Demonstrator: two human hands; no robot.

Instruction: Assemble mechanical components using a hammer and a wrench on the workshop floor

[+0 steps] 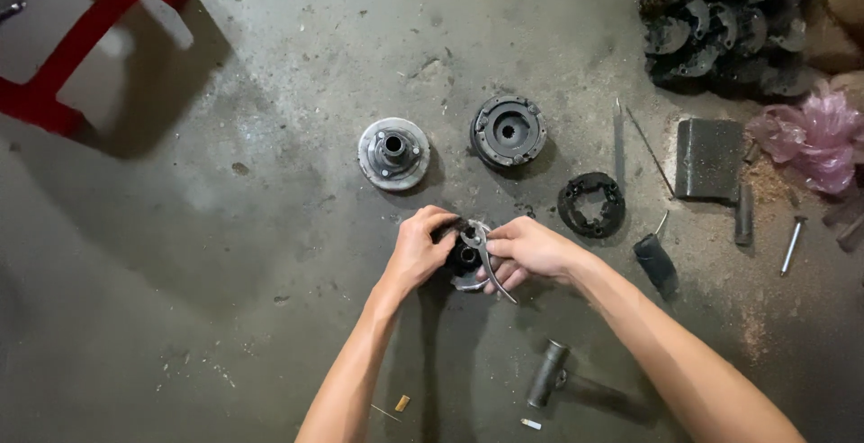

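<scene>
At ten o'clock a red plastic stool (85, 34) stands on the stained grey concrete floor (225, 254). Near the middle, the left hand (417, 250) curls its fingers around the rim of a dark round metal clutch part (463, 261) lying flat on the floor, bracing it. At twelve o'clock from it sit a silver disc-shaped hub with a raised centre (393, 152) and a black round drum-like housing (508, 130). The right hand (526, 250) is closed around the handles of steel pliers (483, 254), squeezing them together. The pliers' long axis runs from five o'clock at the handle ends up to eleven o'clock, nose pointing into the part's centre. I judge this to be the gripping of a small clip or fastener in the middle; the next move would call for a steady squeeze and a firm brace. At five o'clock lies a grey-headed hammer (547, 374); at two o'clock, a flat black ring plate (591, 204).
</scene>
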